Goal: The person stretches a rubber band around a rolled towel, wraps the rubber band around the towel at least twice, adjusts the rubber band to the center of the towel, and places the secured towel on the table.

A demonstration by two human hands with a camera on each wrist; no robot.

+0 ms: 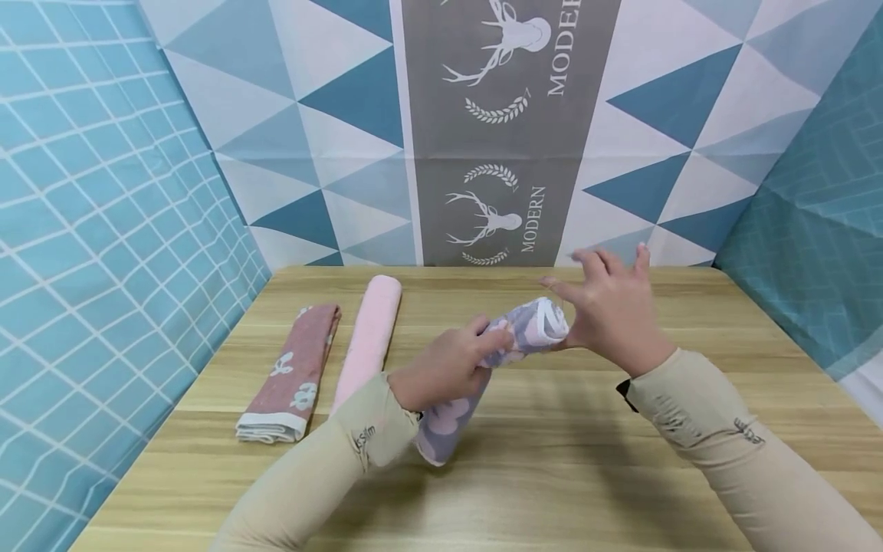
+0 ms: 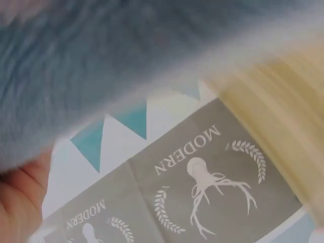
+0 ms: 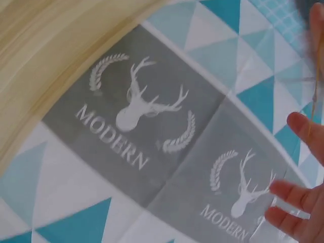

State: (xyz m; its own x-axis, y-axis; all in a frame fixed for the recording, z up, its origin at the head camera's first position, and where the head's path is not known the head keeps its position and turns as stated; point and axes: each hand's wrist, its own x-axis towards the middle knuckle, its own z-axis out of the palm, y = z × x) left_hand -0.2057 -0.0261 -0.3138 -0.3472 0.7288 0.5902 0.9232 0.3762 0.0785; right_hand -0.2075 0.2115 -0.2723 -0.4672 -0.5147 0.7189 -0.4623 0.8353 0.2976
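Note:
My left hand (image 1: 448, 360) grips a grey-purple towel (image 1: 448, 429) with pink patches, raised over the table. The towel is bent over the hand, and its white-edged end points toward my right hand (image 1: 617, 314). In the left wrist view the towel (image 2: 101, 76) is a blurred grey-blue mass close to the camera. My right hand stands beside the towel's end with its fingers spread apart. A thin yellowish band (image 3: 317, 86) runs along those fingers in the right wrist view.
A rolled pale pink towel (image 1: 369, 330) lies left of my hands on the wooden table (image 1: 552, 491). Beside it is a folded dusty-red towel (image 1: 293, 376) with pale flowers. Patterned cloth (image 1: 359, 123) hangs along the table's back edge, and blue checked cloth (image 1: 103, 230) along the left.

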